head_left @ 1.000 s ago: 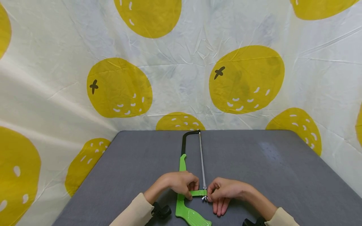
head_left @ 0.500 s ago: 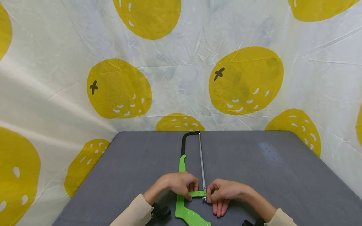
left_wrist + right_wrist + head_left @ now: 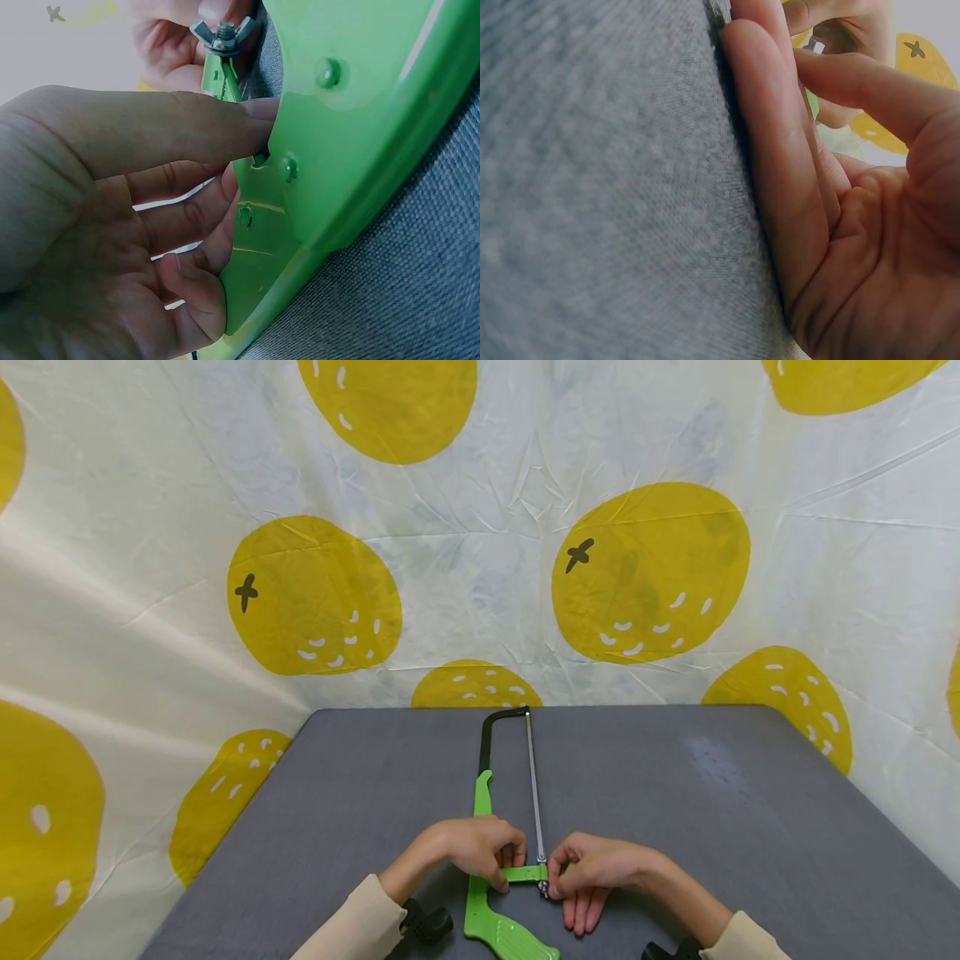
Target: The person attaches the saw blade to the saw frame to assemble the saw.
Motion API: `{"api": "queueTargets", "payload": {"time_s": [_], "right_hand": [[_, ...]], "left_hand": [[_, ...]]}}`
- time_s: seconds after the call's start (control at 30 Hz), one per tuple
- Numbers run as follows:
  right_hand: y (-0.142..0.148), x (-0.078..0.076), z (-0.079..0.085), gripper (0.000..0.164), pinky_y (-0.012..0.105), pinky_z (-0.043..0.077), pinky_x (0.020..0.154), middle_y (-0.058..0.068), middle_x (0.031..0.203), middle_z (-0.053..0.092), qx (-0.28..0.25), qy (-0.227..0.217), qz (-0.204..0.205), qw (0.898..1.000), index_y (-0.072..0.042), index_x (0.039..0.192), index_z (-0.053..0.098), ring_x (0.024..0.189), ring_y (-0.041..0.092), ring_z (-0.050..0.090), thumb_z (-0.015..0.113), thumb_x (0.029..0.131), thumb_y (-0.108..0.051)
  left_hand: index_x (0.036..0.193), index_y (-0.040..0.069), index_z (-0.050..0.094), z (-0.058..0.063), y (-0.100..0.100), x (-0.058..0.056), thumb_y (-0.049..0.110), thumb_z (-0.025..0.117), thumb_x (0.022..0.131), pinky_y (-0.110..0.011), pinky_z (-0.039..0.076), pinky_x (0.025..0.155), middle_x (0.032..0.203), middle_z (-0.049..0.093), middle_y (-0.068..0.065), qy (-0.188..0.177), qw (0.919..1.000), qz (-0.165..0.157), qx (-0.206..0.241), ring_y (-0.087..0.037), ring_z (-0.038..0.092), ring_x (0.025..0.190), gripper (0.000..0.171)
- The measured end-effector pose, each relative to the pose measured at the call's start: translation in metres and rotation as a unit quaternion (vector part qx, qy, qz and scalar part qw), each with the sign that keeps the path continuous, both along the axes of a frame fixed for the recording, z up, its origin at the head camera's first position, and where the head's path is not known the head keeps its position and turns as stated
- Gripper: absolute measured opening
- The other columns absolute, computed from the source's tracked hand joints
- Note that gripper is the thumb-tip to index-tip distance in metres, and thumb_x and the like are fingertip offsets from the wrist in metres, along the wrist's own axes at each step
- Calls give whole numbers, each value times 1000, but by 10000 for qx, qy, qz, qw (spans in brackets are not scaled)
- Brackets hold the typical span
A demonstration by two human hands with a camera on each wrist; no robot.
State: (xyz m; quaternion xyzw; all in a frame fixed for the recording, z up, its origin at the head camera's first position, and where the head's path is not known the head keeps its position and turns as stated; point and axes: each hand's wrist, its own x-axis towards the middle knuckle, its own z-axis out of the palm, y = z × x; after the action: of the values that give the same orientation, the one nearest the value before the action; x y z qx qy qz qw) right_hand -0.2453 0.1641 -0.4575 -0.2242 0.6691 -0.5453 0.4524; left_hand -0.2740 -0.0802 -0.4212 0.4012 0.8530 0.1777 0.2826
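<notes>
A hacksaw (image 3: 483, 795) with a green handle and black front frame lies on the table, its blade (image 3: 534, 785) on the right side. My left hand (image 3: 486, 847) holds the green frame near the crossbar (image 3: 524, 874); the left wrist view shows the thumb on one side and curled fingers on the other. A metal wing nut (image 3: 225, 39) sits on a threaded bolt at the crossbar's end. My right hand (image 3: 603, 864) is at this wing nut, thumb and index finger bent together against it, the other fingers stretched along the table. Their exact contact is partly hidden.
The grey table (image 3: 675, 810) reaches back to a white cloth (image 3: 480, 585) printed with yellow fruit, which hangs behind and at the sides. The saw's front end lies close to the table's far edge.
The wing nut's wings have turned between frames, with my right thumb and index finger beside them. My left hand and the hacksaw have stayed in place.
</notes>
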Motion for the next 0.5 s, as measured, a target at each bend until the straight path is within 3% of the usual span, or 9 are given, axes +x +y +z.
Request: {"api": "queueTargets", "payload": {"time_s": [0.27, 0.5], "right_hand": [[-1, 0, 2, 18, 23, 59, 51, 2, 68, 74, 103, 8, -49, 9999, -1, 96, 70, 57, 8, 72, 67, 98, -18], [-2, 0, 0, 19, 24, 59, 50, 3, 67, 73, 58, 14, -99, 9999, -2, 91, 69, 56, 10, 72, 66, 99, -20]], "left_hand": [[98, 15, 68, 0, 0, 0, 7, 84, 85, -16, 54, 68, 83, 63, 11, -11, 10000, -13, 31, 2, 58, 72, 21], [97, 15, 68, -1, -1, 1, 7, 84, 85, -17, 54, 68, 83, 63, 11, -51, 10000, 32, 42, 1, 59, 72, 21]]}}
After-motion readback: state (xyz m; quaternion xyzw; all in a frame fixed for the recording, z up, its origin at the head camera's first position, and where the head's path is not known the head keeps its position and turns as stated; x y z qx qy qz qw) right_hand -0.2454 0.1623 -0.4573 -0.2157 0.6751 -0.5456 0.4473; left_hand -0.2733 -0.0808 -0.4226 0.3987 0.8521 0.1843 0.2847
